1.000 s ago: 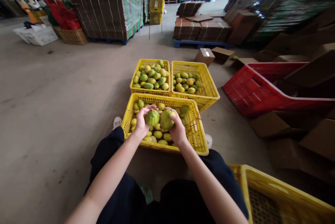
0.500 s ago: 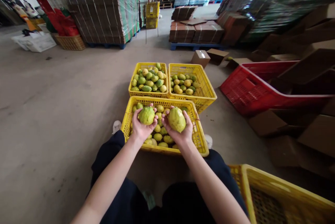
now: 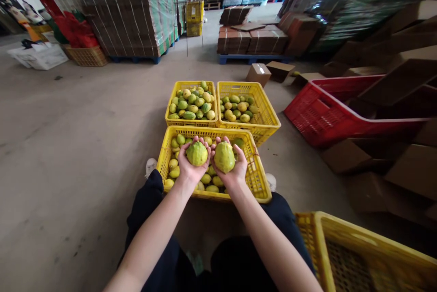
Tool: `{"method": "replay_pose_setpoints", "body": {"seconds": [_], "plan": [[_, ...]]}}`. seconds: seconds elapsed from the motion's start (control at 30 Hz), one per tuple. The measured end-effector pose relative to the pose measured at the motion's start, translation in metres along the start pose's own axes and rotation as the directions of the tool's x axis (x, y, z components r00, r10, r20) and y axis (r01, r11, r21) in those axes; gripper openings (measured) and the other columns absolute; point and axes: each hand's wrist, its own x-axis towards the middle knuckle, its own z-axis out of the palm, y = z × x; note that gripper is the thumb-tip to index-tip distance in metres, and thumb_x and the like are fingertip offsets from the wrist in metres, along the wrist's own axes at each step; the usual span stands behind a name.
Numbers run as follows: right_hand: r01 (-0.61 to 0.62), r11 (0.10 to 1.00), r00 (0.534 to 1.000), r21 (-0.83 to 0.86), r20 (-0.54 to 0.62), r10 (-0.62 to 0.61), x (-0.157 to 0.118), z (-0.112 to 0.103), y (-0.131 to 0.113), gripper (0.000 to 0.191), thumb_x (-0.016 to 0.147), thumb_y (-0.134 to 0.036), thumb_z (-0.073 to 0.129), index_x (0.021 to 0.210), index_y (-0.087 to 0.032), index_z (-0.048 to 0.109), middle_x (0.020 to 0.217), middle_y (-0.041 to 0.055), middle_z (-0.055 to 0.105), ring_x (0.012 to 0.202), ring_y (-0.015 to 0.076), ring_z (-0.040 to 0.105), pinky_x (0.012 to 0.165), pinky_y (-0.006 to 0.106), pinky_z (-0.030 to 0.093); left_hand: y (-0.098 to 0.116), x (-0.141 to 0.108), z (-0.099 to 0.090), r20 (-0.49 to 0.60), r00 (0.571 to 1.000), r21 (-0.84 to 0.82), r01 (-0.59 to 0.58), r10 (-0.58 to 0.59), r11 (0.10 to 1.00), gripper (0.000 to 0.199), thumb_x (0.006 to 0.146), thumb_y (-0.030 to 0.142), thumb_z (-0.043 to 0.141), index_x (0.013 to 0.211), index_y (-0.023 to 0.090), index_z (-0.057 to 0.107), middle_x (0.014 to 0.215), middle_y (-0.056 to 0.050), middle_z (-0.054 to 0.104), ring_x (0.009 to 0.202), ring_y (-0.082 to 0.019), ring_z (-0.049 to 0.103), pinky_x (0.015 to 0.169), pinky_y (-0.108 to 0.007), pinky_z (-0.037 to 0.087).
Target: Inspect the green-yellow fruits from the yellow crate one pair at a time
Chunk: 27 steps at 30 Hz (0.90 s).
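Left hand [image 3: 193, 169] cupped palm-up under the rounder fruit [image 3: 197, 153], right hand [image 3: 235, 171] likewise under the longer fruit [image 3: 224, 157], long axis pointing away; both above near crate's [image 3: 264, 187] middle

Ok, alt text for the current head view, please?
Left hand and right hand each cradle a yellow-green fruit, palms up, over a yellow crate of smaller fruit. Beyond it are two more fruit crates, with a red crate at right.
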Motion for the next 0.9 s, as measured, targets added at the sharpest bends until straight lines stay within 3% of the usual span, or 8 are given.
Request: {"method": "replay_pose_setpoints", "body": {"seconds": [0.3,0.5,0.57,0.63,0.7,0.73,0.8,0.9], "plan": [[-0.007,1.0,1.0,0.028,-0.01,0.007,0.002,-0.002,-0.002,0.029,0.083,-0.029,0.047,0.105,-0.022,0.064,0.093,0.0042,0.074,0.079,0.0207,0.069,0.073,0.039,0.059,0.006,0.0,-0.002,0.002,0.999,0.049,-0.039,0.039,0.998,0.023,0.08,0.023,0.049,0.091,0.015,0.067,0.087,-0.005,0.07,0.084,-0.015,0.067,0.082,-0.029,0.055],[0.008,0.999,0.998,0.054,-0.062,-0.005,0.004,-0.006,-0.012,0.032,0.082,-0.029,0.046,0.108,-0.021,0.064,0.093,0.0046,0.074,0.084,0.0201,0.069,0.07,0.032,0.058,0.02,0.005,-0.026,0.0,1.0,0.326,-0.024,0.025,0.945,0.031,0.077,0.024,0.049,0.105,0.015,0.059,0.106,-0.009,0.066,0.105,-0.025,0.063,0.093,-0.044,0.052],[0.015,0.999,0.997,0.049,-0.077,-0.011,0.002,-0.006,-0.022,0.033,0.081,-0.028,0.047,0.108,-0.02,0.064,0.092,0.0042,0.074,0.084,0.0192,0.069,0.07,0.03,0.058,0.023,0.01,-0.044,-0.141,0.99,0.51,0.085,-0.014,0.856,0.024,0.079,0.023,0.048,0.101,0.017,0.056,0.102,-0.008,0.065,0.103,-0.023,0.063,0.091,-0.042,0.053],[0.033,0.999,0.994,0.041,-0.102,-0.028,-0.002,-0.005,-0.034,0.034,0.08,-0.025,0.047,0.109,-0.021,0.064,0.091,0.0036,0.074,0.083,0.0189,0.069,0.07,0.032,0.058,0.028,0.019,-0.063,-0.334,0.942,0.637,0.26,-0.044,0.726,0.016,0.079,0.02,0.049,0.094,0.016,0.054,0.093,-0.009,0.063,0.103,-0.025,0.063,0.087,-0.043,0.054],[0.064,0.997,0.989,0.047,-0.135,-0.058,-0.008,-0.006,-0.05,0.036,0.079,-0.023,0.046,0.11,-0.022,0.064,0.091,0.0034,0.074,0.083,0.0194,0.07,0.069,0.033,0.059,0.039,0.033,-0.076,-0.379,0.925,0.721,0.288,0.011,0.63,0.015,0.077,0.015,0.054,0.092,0.016,0.053,0.09,-0.009,0.061,0.105,-0.029,0.061,0.084,-0.046,0.054],[0.081,0.995,0.986,0.057,-0.152,-0.072,-0.011,-0.007,-0.058,0.037,0.079,-0.022,0.046,0.11,-0.022,0.064,0.093,0.0037,0.074,0.083,0.0196,0.07,0.068,0.033,0.059,0.047,0.042,-0.079,-0.349,0.931,0.831,0.254,0.107,0.495,0.014,0.077,0.016,0.057,0.091,0.016,0.054,0.09,-0.009,0.061,0.102,-0.029,0.062,0.08,-0.045,0.055],[0.105,0.991,0.978,0.079,-0.191,-0.088,-0.018,-0.01,-0.074,0.038,0.078,-0.02,0.045,0.11,-0.022,0.065,0.096,0.0046,0.074,0.084,0.0198,0.07,0.066,0.032,0.06,0.069,0.068,-0.075,-0.257,0.933,0.917,0.153,0.251,0.369,0.018,0.077,0.017,0.061,0.094,0.017,0.055,0.098,-0.009,0.062,0.104,-0.028,0.061,0.079,-0.043,0.056],[0.133,0.987,0.961,0.085,-0.256,-0.108,-0.029,-0.018,-0.097,0.041,0.077,-0.017,0.045,0.112,-0.023,0.066,0.099,0.0053,0.074,0.083,0.0212,0.071,0.064,0.034,0.061,0.107,0.122,-0.049,-0.095,0.9,0.98,0.009,0.425,0.2,0.035,0.075,0.015,0.065,0.108,0.018,0.054,0.117,-0.01,0.06,0.107,-0.025,0.061,0.083,-0.039,0.056]]}}
